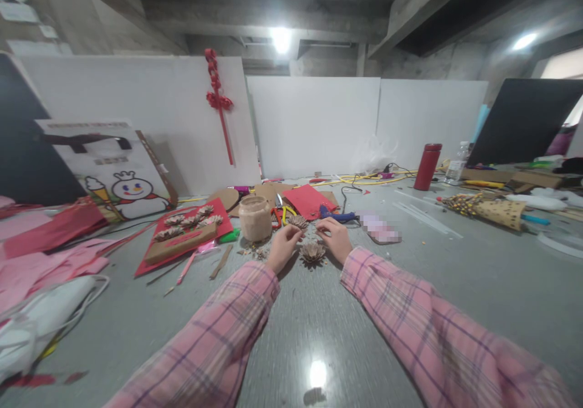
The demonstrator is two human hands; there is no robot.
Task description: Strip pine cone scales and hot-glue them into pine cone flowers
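A brown flower shape with layered, petal-like scales, like an opened pine cone [312,254], sits on the grey table between my two hands. My left hand [283,248] is just left of it, thumb and fingertips pinched together. My right hand [337,240] is closed in a pinch at its upper right. Anything in either pinch is too small to make out. Just beyond my hands lies a second brown flower shape [298,220]. Small light bits lie between my fingertips. Beside my left hand stands a jar [255,220] with beige contents or coating.
Pliers [288,215] with red and yellow handles and a blue glue gun [337,215] lie beyond my hands. Red card [150,255] at left bears several brown flowers. A phone [380,229], a red flask [427,167] and a water bottle [456,164] are at right.
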